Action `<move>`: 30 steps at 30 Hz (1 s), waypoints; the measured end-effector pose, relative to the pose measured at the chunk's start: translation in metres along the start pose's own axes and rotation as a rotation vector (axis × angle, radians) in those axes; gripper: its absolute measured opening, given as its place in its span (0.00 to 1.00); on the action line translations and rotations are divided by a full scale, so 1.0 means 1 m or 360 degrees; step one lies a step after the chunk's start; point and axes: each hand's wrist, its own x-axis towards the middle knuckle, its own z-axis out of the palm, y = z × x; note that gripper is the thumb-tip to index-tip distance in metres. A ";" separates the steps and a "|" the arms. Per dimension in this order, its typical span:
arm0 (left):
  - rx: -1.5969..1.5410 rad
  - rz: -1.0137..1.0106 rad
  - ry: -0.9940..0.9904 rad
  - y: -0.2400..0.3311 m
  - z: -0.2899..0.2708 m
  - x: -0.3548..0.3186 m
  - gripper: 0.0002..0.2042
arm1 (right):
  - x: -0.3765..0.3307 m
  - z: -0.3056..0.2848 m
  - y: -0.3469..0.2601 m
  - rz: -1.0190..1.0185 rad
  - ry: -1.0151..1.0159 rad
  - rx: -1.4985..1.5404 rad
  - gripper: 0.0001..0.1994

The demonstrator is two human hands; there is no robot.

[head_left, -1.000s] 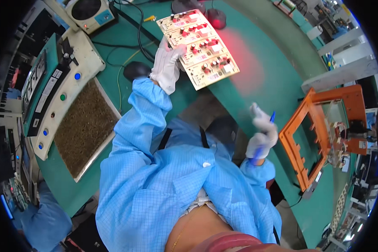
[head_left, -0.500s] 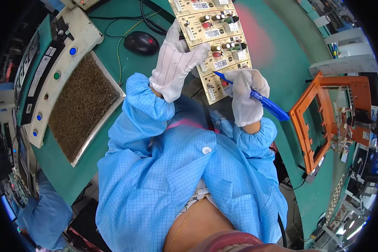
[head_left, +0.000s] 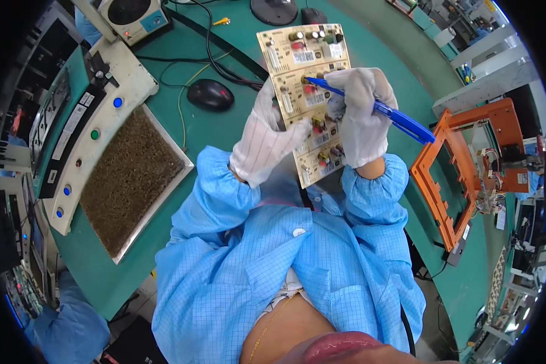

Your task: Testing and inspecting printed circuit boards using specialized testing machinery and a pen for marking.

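A cream circuit board panel (head_left: pixel 303 68) made of several joined boards is held up, tilted, over the near side of the bench. Capacitors, red parts and white labels stand on it. My left hand (head_left: pixel 264 142), in a white striped glove, grips its left edge with the thumb over the front. In my right hand (head_left: pixel 365 115), also gloved, is a blue pen (head_left: pixel 403 124). Its tip rests at or just above a dark capacitor near the red part on the second board from the top. My right fingers cover part of the panel's right side.
Left of my hands are a black mouse (head_left: pixel 210 95), cables and a brown bristly mat (head_left: pixel 127 182) beside a white machine frame (head_left: pixel 85 136) with coloured buttons. At right stands an orange fixture (head_left: pixel 434 173). A person's blue sleeve (head_left: pixel 70 321) shows at lower left.
My right hand has moved the pen from a lower board up to the second from the top. The panel sits lower in view, showing its top edge. The whole view has shifted.
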 end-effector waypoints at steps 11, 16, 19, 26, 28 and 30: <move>-0.0160 0.0027 -0.0035 0.011 0.009 -0.014 0.39 | -0.001 -0.031 -0.023 0.0424 0.0000 0.0296 0.09; -0.0260 0.0270 -0.0255 0.022 0.040 0.004 0.36 | -0.022 -0.101 -0.008 0.0935 0.0384 -0.0321 0.13; -0.0396 0.0202 -0.0504 0.030 0.077 0.009 0.37 | -0.062 -0.141 -0.026 0.0655 0.0157 0.0092 0.14; 0.0173 0.0097 -0.0699 -0.021 0.143 0.047 0.39 | -0.098 -0.295 -0.086 -0.0153 0.0011 -0.1513 0.15; 0.0382 0.0665 -0.0690 -0.031 0.174 0.044 0.35 | -0.108 -0.332 -0.081 -0.0162 -0.0440 -0.2052 0.22; 0.0746 0.1050 -0.0790 -0.029 0.199 0.041 0.35 | -0.123 -0.351 -0.054 -0.0344 -0.0537 -0.2273 0.25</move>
